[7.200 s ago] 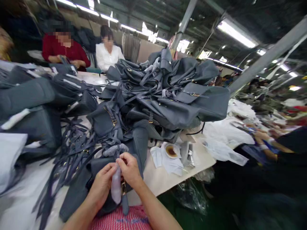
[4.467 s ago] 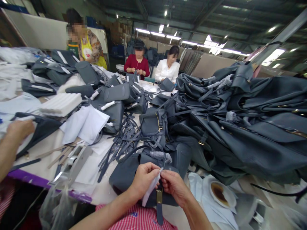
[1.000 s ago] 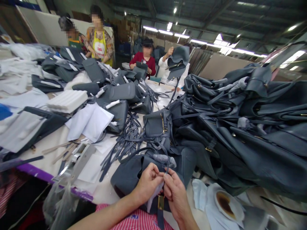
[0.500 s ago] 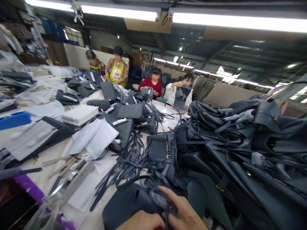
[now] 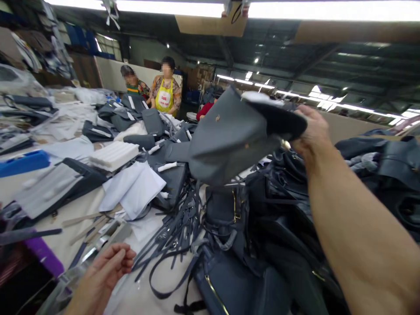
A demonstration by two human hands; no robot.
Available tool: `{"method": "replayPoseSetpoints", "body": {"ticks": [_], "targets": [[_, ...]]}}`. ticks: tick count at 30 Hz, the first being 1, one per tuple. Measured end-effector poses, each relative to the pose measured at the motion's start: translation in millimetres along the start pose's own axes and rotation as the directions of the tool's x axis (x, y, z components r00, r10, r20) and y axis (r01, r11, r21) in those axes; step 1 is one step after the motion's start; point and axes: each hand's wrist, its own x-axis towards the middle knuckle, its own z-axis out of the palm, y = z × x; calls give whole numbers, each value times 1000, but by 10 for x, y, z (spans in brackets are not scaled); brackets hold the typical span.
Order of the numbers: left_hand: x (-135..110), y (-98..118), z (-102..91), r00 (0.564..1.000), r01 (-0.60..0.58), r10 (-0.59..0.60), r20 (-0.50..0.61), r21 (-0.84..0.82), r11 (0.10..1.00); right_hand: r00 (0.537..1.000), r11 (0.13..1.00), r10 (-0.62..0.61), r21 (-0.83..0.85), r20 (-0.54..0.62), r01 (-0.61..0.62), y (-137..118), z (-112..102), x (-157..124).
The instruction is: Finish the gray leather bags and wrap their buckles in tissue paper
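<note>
My right hand [image 5: 311, 133] is raised at the upper right, closed on the top edge of a grey leather bag [image 5: 229, 135]. The bag hangs in the air above the heap of grey bags [image 5: 377, 175] on the right. My left hand [image 5: 106, 269] is low at the table's front edge, fingers curled together, and what is inside them is hidden. It is beside a tangle of loose grey straps [image 5: 177, 227]. Another dark grey bag [image 5: 236, 284] lies in front of me on the table [image 5: 78, 218].
White paper sheets [image 5: 131, 188], a white ribbed foam block [image 5: 113, 155] and more grey bags [image 5: 144, 127] cover the left and middle. A blue tray [image 5: 22, 162] sits far left. A metal tool [image 5: 108, 234] lies near my left hand. Two people [image 5: 164, 87] stand at the far end.
My right hand has lifted a grey bag from in front of me up over the heap. My left hand has let go and dropped to the left. The view has tilted upward.
</note>
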Motion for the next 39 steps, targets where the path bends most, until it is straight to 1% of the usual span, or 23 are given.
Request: {"method": "replayPoseSetpoints", "body": {"ticks": [1,2,3,5,6,8,10,13,15,16,18,20,22,24,26,29,32,34,35,36,37,38,39], "targets": [[3,-83,20,999,27,-27,36,15,1000,1000,999,26,21,-17,-26,2,-123,199],[9,-166,53,996,51,-54,75,36,998,993,996,85,48,-77,-81,45,-246,321],[19,-248,96,990,70,-77,117,62,996,985,990,138,36,-105,-135,134,-359,359],[53,-405,199,973,99,-121,195,119,988,966,969,234,-50,-111,-240,454,-530,191],[75,-478,253,962,112,-145,232,150,982,954,948,292,-108,-64,-298,672,-586,-4],[122,-612,349,938,134,-192,290,207,969,886,874,457,-222,76,-432,1159,-655,-558],[167,-730,425,915,143,-227,333,258,955,768,779,612,-312,191,-543,1621,-697,-1226],[206,-868,513,881,147,-277,383,336,930,614,650,756,-370,226,-664,2117,-732,-2144],[211,-934,566,863,147,-307,402,380,913,539,573,818,-371,202,-731,2320,-715,-2578],[208,-962,590,856,142,-315,411,398,906,512,544,838,-356,188,-760,2394,-688,-2735],[200,-1013,627,844,121,-318,432,425,897,479,509,861,-296,172,-809,2504,-591,-2951],[193,-1061,636,832,113,-332,444,450,886,468,496,867,-207,169,-843,2576,-453,-3066],[191,-1104,610,823,129,-358,441,468,874,474,494,866,-123,158,-861,2615,-309,-3097],[199,-1137,555,824,136,-365,435,472,871,495,506,859,-68,131,-860,2615,-205,-3034],[218,-1159,486,835,117,-346,428,476,872,532,538,840,-43,104,-842,2560,-169,-2855],[256,-1169,407,865,52,-290,409,501,864,631,635,769,-7,103,-772,2319,-237,-2400],[266,-1137,397,880,7,-246,406,507,862,759,758,638,72,131,-649,1806,-374,-1928],[248,-1078,420,885,20,-229,406,457,889,834,833,530,89,155,-546,1320,-459,-1770],[234,-1038,435,887,39,-219,407,406,913,866,875,462,64,194,-481,1058,-492,-1767],[219,-994,450,886,63,-210,412,343,937,902,950,311,-68,300,-304,803,-514,-1822],[205,-949,463,881,88,-205,427,276,957,879,967,190,-236,437,-92,573,-523,-1932],[192,-910,474,871,114,-201,448,213,970,814,930,107,-347,571,121,385,-516,-2094],[180,-882,481,856,139,-205,474,171,975,722,868,51,-388,690,309,252,-492,-2297]]}}
